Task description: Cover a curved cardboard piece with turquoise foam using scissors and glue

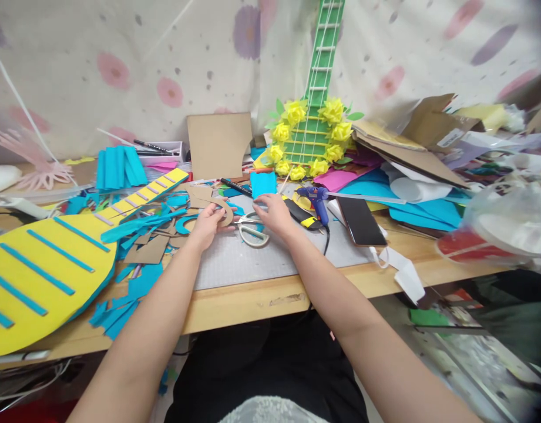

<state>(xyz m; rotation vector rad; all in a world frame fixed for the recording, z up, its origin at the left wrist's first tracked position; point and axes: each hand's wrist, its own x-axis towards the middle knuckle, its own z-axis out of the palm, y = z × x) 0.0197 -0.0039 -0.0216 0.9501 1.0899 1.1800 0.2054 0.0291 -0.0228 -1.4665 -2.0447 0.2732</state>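
Note:
My left hand is closed on a curved cardboard piece, pinched between thumb and fingers above the grey cutting mat. Just to the right of it, scissors with pale looped handles lie on the mat. My right hand hovers or rests beside the scissors, its fingers loosely stretched and apart; whether it touches the handles I cannot tell. A blue curved paper piece lies left of my left hand, among blue paper and cardboard scraps.
A yellow paper guitar covers the left side. A green guitar with yellow flowers leans at the back. Right of my hands are a blue glue gun, a phone and a red-and-white bucket. A cardboard sheet stands behind.

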